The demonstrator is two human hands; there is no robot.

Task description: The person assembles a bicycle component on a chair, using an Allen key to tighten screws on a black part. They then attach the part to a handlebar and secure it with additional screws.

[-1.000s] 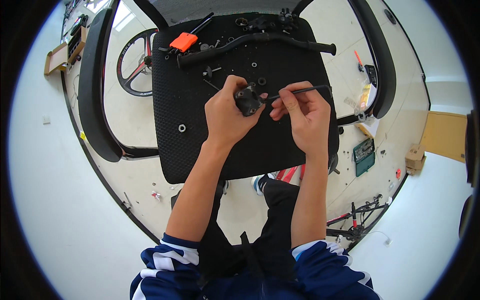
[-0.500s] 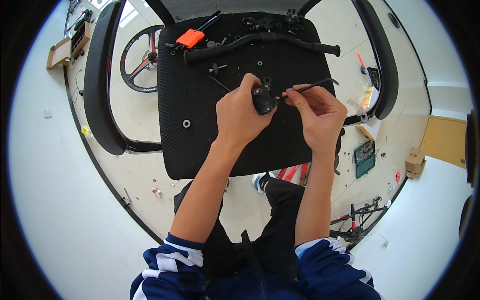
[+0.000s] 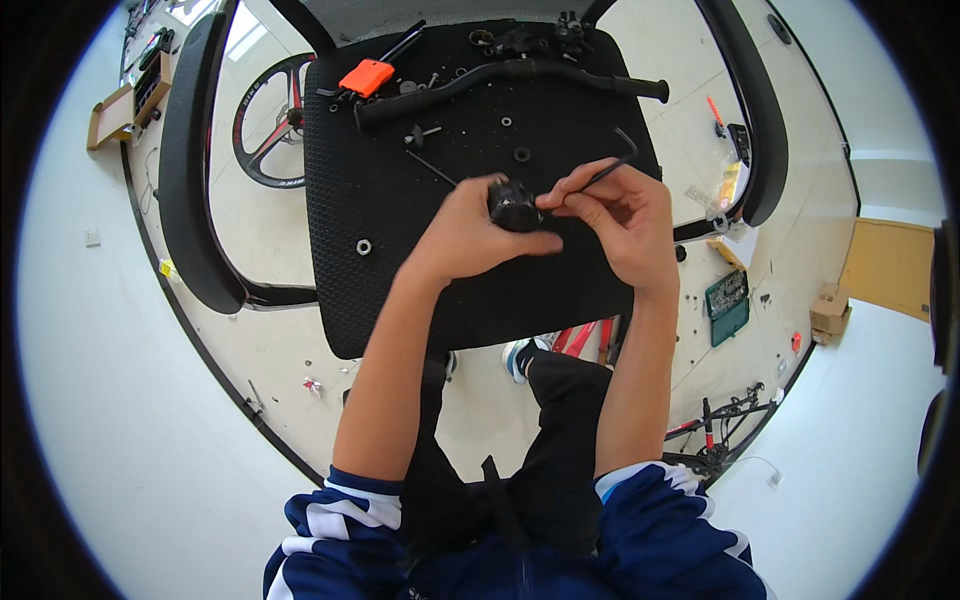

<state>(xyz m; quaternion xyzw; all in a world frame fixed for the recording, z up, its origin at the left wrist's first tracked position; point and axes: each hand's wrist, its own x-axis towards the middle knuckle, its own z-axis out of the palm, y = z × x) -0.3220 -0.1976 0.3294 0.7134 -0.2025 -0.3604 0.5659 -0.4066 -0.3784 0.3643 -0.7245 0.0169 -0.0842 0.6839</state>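
Centrally in the frame, left hand (image 3: 470,235) is closed around a small black part (image 3: 514,205), held just above the black mesh seat (image 3: 400,260). Right hand (image 3: 620,215) pinches a thin black tool (image 3: 612,170), tip at the part. Judgement: keep the part steady and the tool square to it. Upper left: wheel (image 3: 270,120), orange tool (image 3: 366,76). Upper middle: handlebar (image 3: 520,72), loose washers (image 3: 521,154) near the hands, easily knocked.
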